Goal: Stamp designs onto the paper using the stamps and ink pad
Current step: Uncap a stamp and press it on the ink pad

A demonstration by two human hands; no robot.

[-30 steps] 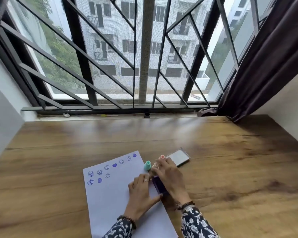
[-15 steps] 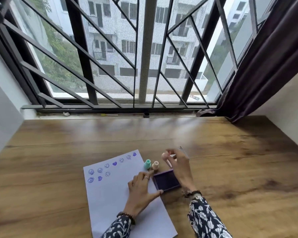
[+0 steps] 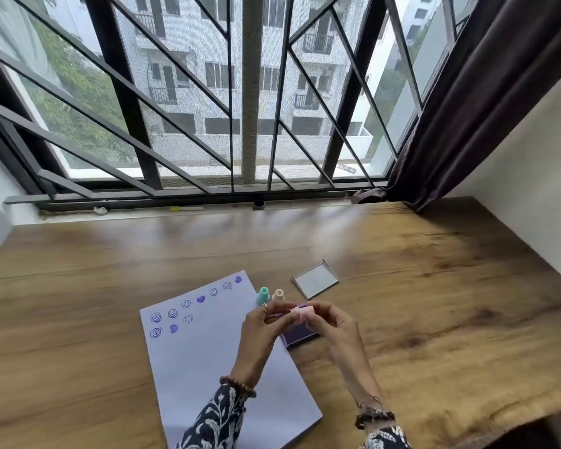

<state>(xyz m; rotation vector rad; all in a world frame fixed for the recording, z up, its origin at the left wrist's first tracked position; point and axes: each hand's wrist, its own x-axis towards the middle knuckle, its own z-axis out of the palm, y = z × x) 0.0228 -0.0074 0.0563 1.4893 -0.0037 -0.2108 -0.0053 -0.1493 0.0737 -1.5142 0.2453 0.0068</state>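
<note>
A white sheet of paper [image 3: 208, 361] lies on the wooden table [image 3: 434, 303], with several purple smiley and heart prints along its top left. My left hand [image 3: 263, 325] and my right hand [image 3: 327, 322] are raised together above the purple ink pad [image 3: 297, 338], both pinching a small pink stamp [image 3: 300, 312] between the fingertips. The hands cover most of the pad. A teal stamp [image 3: 263, 295] and a cream stamp [image 3: 278, 295] stand upright just past the paper's top right corner.
The ink pad's clear lid [image 3: 315, 280] lies open side up behind the stamps. A barred window [image 3: 240, 108] runs along the table's far edge, with a dark curtain [image 3: 486, 92] at the right and a white wall [image 3: 531, 176] beyond it.
My right hand picked up the pink stamp from beside the other stamps and brought it back over the ink pad. My left hand lifted off the paper and joined it on the stamp.
</note>
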